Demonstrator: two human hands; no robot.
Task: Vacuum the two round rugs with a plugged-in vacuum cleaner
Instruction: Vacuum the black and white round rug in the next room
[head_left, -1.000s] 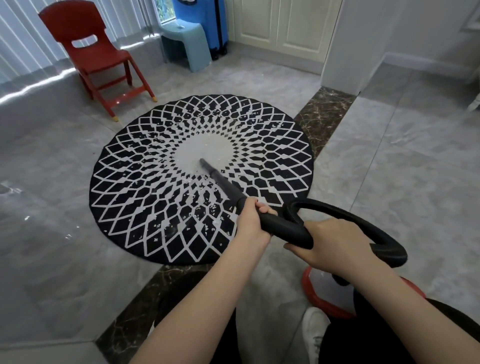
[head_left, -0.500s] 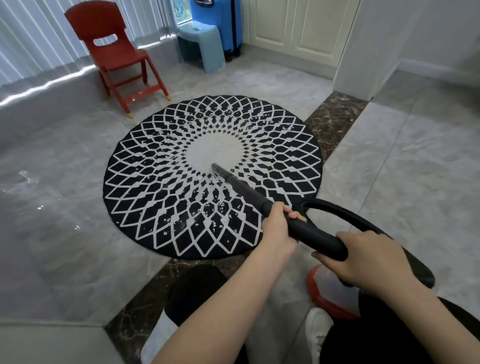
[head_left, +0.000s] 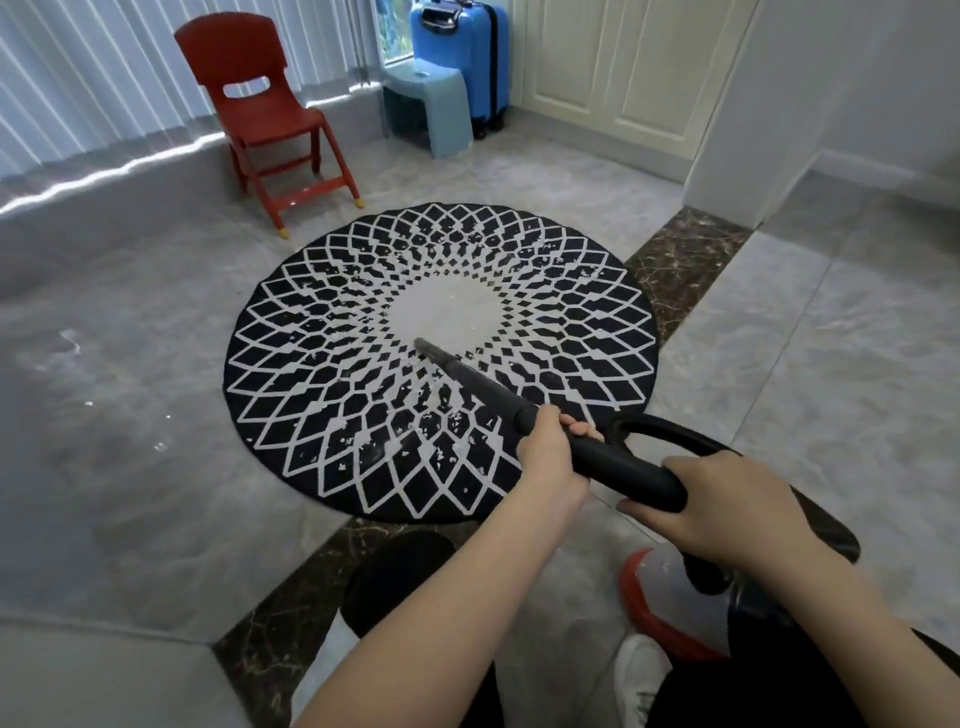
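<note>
Rug (head_left: 332, 374) lies flat while left hand (head_left: 545, 452) and right hand (head_left: 727, 504) both grip the vacuum wand (head_left: 478, 384), steering its tip at the rug's pale centre.

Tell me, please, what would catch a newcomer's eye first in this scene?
The round black-and-white rug fills the middle of the grey floor, flecked with white crumbs. Both hands grip a black vacuum wand whose tip rests near the rug's pale centre: left hand ahead, right hand behind. A red chair stands beyond.
</note>
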